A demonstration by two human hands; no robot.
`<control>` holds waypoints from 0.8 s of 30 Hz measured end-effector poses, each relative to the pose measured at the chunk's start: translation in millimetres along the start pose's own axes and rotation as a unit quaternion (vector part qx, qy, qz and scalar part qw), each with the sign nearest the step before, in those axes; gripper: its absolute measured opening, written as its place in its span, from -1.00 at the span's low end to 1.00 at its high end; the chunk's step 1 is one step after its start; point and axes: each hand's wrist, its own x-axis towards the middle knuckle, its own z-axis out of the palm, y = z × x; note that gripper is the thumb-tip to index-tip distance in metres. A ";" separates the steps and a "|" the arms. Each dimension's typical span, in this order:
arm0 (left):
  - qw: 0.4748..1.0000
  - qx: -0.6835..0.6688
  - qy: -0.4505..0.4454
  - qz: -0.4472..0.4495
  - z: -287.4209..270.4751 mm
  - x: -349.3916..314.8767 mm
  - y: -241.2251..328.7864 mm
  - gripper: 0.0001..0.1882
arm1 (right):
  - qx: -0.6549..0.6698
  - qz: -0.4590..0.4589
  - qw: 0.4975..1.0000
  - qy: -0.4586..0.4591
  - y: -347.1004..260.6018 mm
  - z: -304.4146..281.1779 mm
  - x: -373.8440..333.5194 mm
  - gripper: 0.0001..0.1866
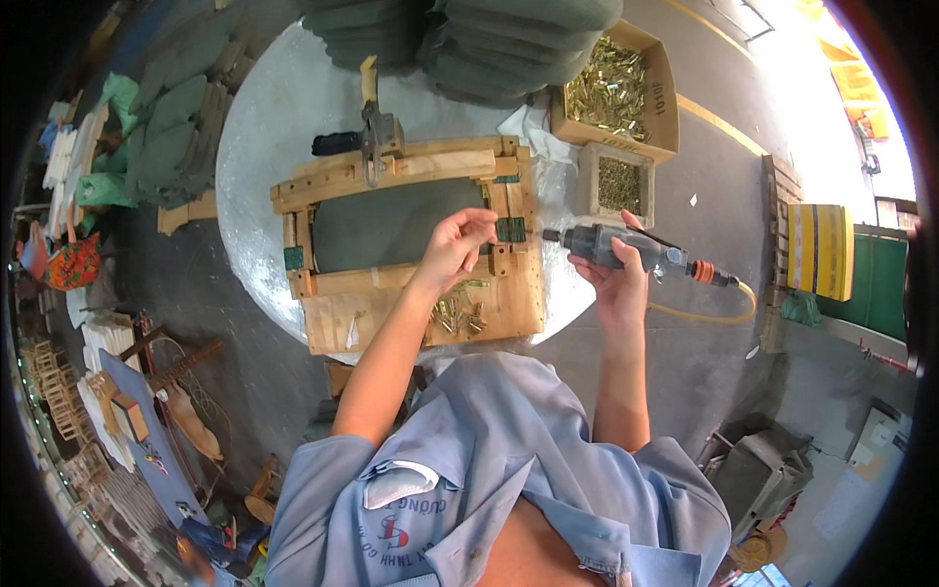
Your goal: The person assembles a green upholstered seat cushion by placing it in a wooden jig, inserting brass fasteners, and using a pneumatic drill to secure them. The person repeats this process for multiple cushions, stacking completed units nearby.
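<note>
My right hand (618,279) is wrapped round a grey pneumatic screwdriver (602,245), whose tip points left at the right end of a wooden jig (528,284). An orange fitting joins the tool to a yellow air hose (751,303). Fingers bent and pressed together, my left hand (458,247) is over the right end of a dark green panel (377,227) framed by the jig. What those fingers hold, if anything, is too small to make out. Beside them is a green block (511,230) on the jig. Loose brass-coloured metal pieces (458,313) lie on the board nearer me.
A clamp with a black handle (337,144) sits on the jig's far side. Dark green panels (518,44) are stacked behind. At the far right stand a cardboard box (665,98) of brass-coloured pieces and a smaller box of small parts (619,183). Plastic sheeting (256,196) covers the round table.
</note>
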 end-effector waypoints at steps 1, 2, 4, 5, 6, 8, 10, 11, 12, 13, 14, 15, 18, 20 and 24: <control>0.998 -0.058 0.027 0.007 -0.9 -0.2 -4.1 -0.77 | -0.016 -0.022 1.000 0.003 8.7 5.8 7.4 -0.27; 0.994 -0.076 0.082 0.004 -7.2 10.0 -11.3 -0.71 | -0.030 -0.048 0.998 0.009 17.3 11.4 15.2 -0.28; 0.984 0.004 0.176 0.017 -18.3 28.3 -25.0 -0.71 | -0.053 -0.093 0.994 0.014 29.8 22.2 27.3 -0.27; 0.974 0.048 0.219 0.022 -20.2 34.7 -25.6 -0.71 | -0.085 -0.106 0.991 0.012 34.3 27.0 32.6 -0.26; 0.956 0.187 0.220 0.046 -23.0 39.1 -26.1 -0.70 | -0.117 -0.118 0.986 0.010 38.4 30.9 37.7 -0.25; 0.905 0.345 0.217 0.123 -28.8 50.7 -26.5 -0.68 | -0.154 -0.118 0.981 0.000 43.2 41.6 46.9 -0.23; 0.868 0.431 0.205 0.138 -27.9 59.2 -17.0 -0.63 | -0.172 -0.118 0.978 -0.009 48.4 46.6 55.1 -0.23; 0.870 0.431 0.189 0.145 -31.5 62.7 -15.0 -0.62 | -0.178 -0.117 0.977 -0.017 52.0 49.0 58.6 -0.23; 0.872 0.431 0.174 0.152 -34.6 66.1 -13.4 -0.61 | -0.178 -0.114 0.977 -0.021 54.8 49.4 61.0 -0.24; 0.874 0.431 0.157 0.159 -38.5 68.6 -12.8 -0.60 | -0.170 -0.105 0.980 -0.022 56.2 50.8 61.5 -0.25; 0.868 0.446 0.150 0.158 -42.1 69.1 -13.2 -0.58 | -0.162 -0.097 0.982 -0.023 55.4 53.6 60.9 -0.25; 0.864 0.449 0.152 0.171 -45.9 70.2 -13.3 -0.58 | -0.155 -0.089 0.984 -0.024 54.9 56.3 60.5 -0.26; 0.855 0.457 0.163 0.184 -46.2 67.9 -16.4 -0.66 | -0.160 -0.076 0.984 -0.023 55.4 57.3 63.1 -0.25; 0.848 0.455 0.176 0.210 -48.2 71.5 -22.7 -0.70 | -0.156 -0.072 0.985 -0.025 54.3 54.5 63.9 -0.24; 0.847 0.456 0.163 0.217 -49.8 71.8 -26.4 -0.81 | -0.146 -0.063 0.987 -0.031 52.6 49.1 65.5 -0.24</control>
